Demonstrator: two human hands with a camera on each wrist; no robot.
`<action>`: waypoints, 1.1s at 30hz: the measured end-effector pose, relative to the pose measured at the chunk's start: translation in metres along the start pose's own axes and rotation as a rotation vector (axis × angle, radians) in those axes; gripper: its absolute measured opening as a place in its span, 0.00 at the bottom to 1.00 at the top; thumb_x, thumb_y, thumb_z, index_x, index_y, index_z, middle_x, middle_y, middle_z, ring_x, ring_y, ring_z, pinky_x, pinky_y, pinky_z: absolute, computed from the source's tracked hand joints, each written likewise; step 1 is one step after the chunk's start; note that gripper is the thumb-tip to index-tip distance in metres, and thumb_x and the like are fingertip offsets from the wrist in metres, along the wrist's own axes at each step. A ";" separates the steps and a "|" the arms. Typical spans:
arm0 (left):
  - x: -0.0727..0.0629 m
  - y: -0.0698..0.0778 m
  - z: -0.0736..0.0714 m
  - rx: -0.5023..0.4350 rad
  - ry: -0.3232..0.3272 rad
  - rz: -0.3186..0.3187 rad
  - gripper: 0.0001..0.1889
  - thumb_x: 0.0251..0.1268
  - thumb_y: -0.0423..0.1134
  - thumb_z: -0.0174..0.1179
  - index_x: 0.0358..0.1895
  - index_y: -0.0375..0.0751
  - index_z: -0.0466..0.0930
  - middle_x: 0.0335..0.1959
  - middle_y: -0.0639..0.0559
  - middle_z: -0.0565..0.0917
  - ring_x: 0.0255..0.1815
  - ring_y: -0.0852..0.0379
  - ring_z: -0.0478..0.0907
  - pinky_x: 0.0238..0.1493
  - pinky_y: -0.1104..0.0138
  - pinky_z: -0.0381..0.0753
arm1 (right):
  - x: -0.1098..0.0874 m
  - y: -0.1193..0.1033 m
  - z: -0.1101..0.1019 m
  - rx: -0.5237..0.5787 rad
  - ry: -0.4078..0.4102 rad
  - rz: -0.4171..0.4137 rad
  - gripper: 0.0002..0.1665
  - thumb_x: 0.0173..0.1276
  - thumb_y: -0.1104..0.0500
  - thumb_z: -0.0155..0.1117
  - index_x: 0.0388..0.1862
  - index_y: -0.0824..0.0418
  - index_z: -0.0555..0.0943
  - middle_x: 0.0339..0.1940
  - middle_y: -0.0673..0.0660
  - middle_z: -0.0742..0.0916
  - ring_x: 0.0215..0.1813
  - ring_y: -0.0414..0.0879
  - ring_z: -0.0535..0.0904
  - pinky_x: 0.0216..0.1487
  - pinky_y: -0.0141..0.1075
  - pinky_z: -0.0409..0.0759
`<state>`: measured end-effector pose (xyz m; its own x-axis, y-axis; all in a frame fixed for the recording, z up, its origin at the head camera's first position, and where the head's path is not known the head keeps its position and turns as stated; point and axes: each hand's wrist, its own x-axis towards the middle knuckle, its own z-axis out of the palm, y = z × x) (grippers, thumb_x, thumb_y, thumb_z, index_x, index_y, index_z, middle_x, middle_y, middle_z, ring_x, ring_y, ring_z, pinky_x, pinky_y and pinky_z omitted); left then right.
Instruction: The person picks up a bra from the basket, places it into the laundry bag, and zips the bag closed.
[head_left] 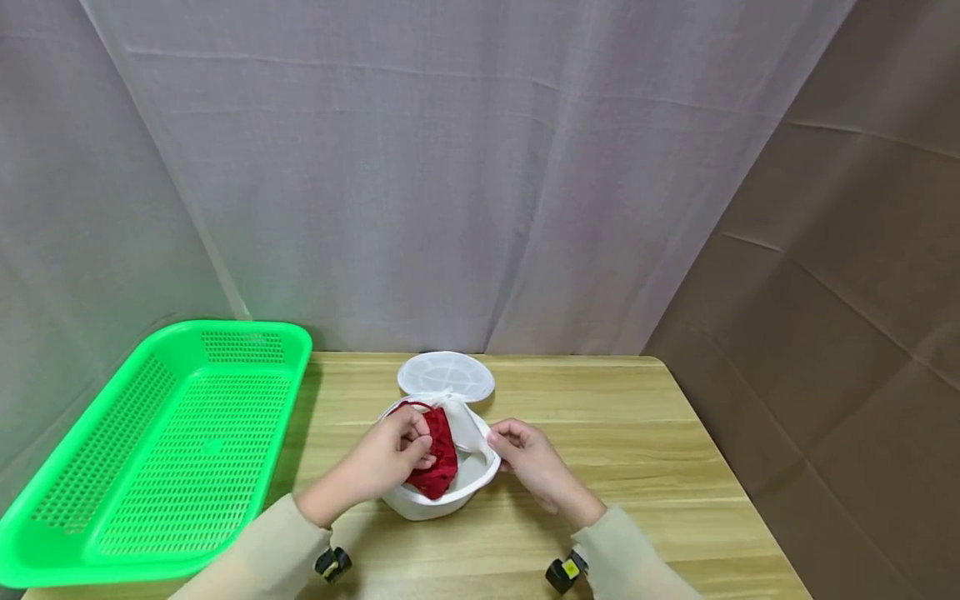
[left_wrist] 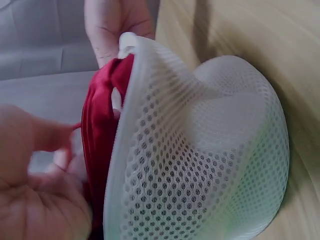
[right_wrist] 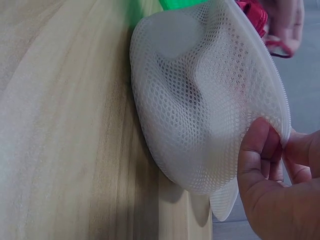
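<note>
A white mesh laundry bag (head_left: 420,507) stands on the table with its zippered mouth spread and its round lid flap (head_left: 446,377) folded back behind it. Inside the mouth lies a red cloth garment (head_left: 444,450) with a thin strap; its kind is not clear. My left hand (head_left: 384,457) reaches over the bag's left rim and pinches the garment's thin red strap, which shows at the fingertips in the left wrist view. On the opposite side, my right hand (head_left: 531,460) pinches the zippered rim between thumb and fingers, seen closely in the right wrist view.
A large green plastic basket (head_left: 212,447) with perforated sides takes up the table's left side. The wooden table (head_left: 637,467) ends at a grey curtain (head_left: 375,208) behind, and a brown cloth panel (head_left: 840,292) borders its right edge.
</note>
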<state>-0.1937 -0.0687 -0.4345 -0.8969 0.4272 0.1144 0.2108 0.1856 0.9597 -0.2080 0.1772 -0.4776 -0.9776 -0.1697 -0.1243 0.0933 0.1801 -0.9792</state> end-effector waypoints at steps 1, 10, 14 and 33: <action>0.000 -0.001 0.001 0.056 0.001 0.006 0.03 0.67 0.23 0.52 0.36 0.29 0.67 0.29 0.43 0.77 0.31 0.50 0.83 0.34 0.65 0.83 | 0.000 0.000 0.000 0.007 -0.005 0.000 0.10 0.73 0.62 0.57 0.45 0.69 0.79 0.36 0.56 0.83 0.36 0.44 0.78 0.41 0.43 0.79; -0.002 0.004 -0.018 0.203 0.029 0.016 0.03 0.65 0.28 0.57 0.33 0.38 0.74 0.25 0.50 0.79 0.28 0.55 0.80 0.30 0.66 0.81 | 0.000 0.001 0.000 0.038 -0.015 -0.009 0.10 0.73 0.64 0.56 0.45 0.70 0.78 0.37 0.57 0.83 0.38 0.44 0.79 0.40 0.41 0.80; -0.001 0.006 -0.032 0.259 0.128 0.052 0.03 0.64 0.29 0.60 0.37 0.40 0.76 0.29 0.53 0.79 0.31 0.57 0.77 0.33 0.66 0.78 | -0.001 0.000 0.000 0.029 -0.020 -0.010 0.10 0.73 0.64 0.56 0.45 0.70 0.79 0.37 0.56 0.83 0.37 0.44 0.78 0.40 0.41 0.79; 0.009 -0.027 -0.050 0.276 0.289 -0.107 0.15 0.65 0.35 0.61 0.52 0.30 0.74 0.40 0.43 0.82 0.40 0.48 0.80 0.42 0.58 0.80 | -0.003 -0.001 0.001 0.015 -0.014 -0.009 0.10 0.73 0.63 0.56 0.45 0.69 0.79 0.36 0.55 0.83 0.36 0.43 0.77 0.39 0.41 0.79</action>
<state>-0.2264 -0.1142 -0.4465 -0.9834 0.1337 0.1228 0.1715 0.4629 0.8697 -0.2053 0.1761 -0.4763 -0.9756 -0.1853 -0.1177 0.0873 0.1645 -0.9825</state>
